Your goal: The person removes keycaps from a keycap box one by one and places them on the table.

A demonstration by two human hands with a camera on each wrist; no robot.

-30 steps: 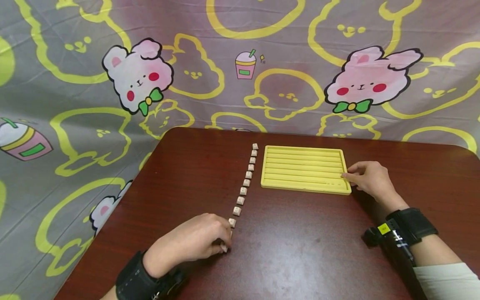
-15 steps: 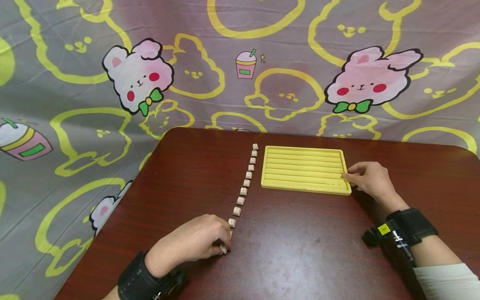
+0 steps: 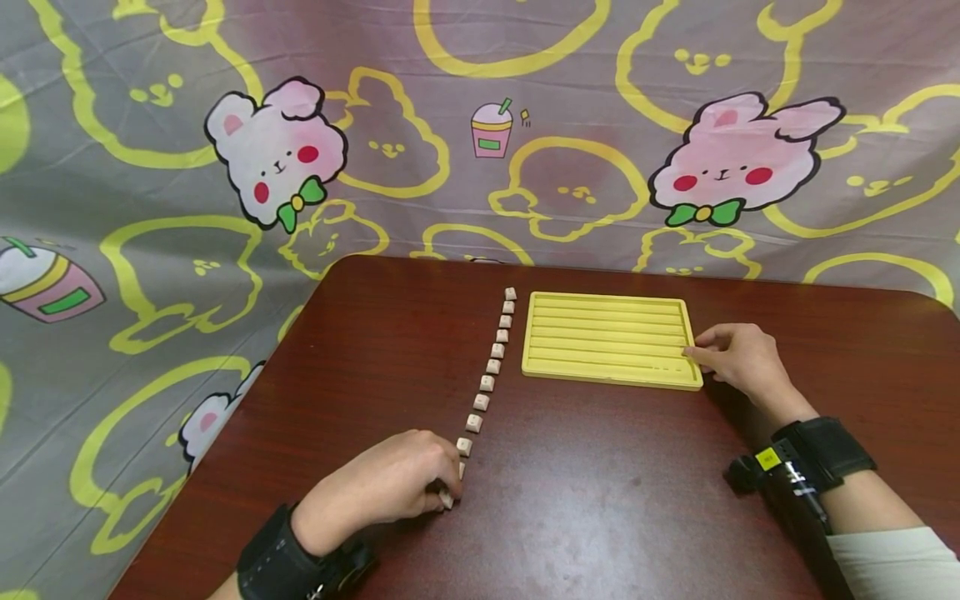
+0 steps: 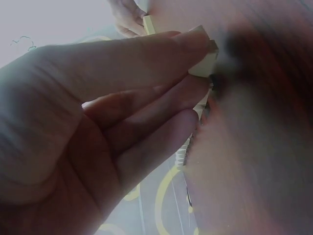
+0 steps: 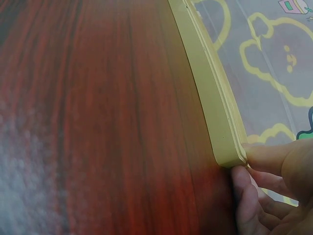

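My left hand [image 3: 390,479] pinches a small cream keycap [image 4: 205,63] between thumb and fingers, low at the near end of a row of similar keycaps [image 3: 487,383]. The row runs away from me, and the hand partly covers another keycap [image 3: 461,471] beside the held one. At the right, my right hand [image 3: 738,358] grips the right edge of a yellow ridged tray [image 3: 607,381], thumb at the rim. In the right wrist view, the thumb and fingers meet at the corner of the tray [image 5: 215,107], which lies on the table.
The dark red-brown wooden table [image 3: 585,500] reflects light near its front. Behind it hangs a patterned cloth [image 3: 570,108] with cartoon rabbits, reaching down to the far and left table edges. Black straps with cameras sit on both wrists.
The left hand has shifted very slightly, still pinching its keycap at the near end of the row. The right hand and the tray have stayed in place.
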